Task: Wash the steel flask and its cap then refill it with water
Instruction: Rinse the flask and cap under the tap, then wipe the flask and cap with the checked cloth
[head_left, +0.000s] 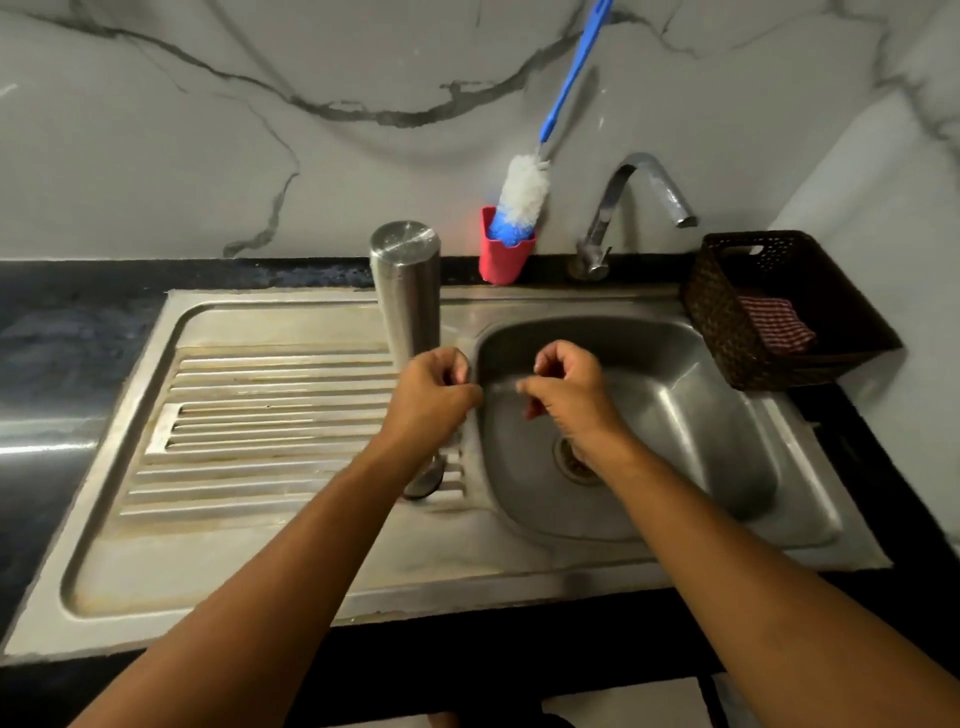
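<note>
1. Steel flask (406, 291) standing upright on the draining board (270, 395), just beside the left rim of the basin (691, 415), flat closed end uppermost. Impossible to tell whether that end is the base or a fitted cap.
2. Left hand (434, 397) directly in front of the flask's foot, fingers (457, 370) curled into the palm and gripping nothing visible. Contact with the flask hidden, so not possible to call.
3. Right hand (566, 384) poised over the basin, fingers loosely curled, thumb and forefinger close together with nothing seen between them.
4. Small round object (427, 480) lying on the draining board, partly hidden under the left forearm. Possibly the cap, but too little showing to confirm.
5. Tap (639, 192) at the back of the basin, with no water seen running.
6. Bottle brush (522, 195) resting head-down in a red holder (501, 254) against the wall, well apart from both hands.
7. Dark woven basket (810, 358) at the basin's right, holding a checked cloth (776, 325).
8. Judged from this alone: no scrubbing or rinsing under way, with both hands free, the brush in its holder and the tap dry.
9. No suds or drops clear enough to say whether the washing is done or not yet begun.
10. Refill seemingly still ahead, with the flask well apart from the spout.
</note>
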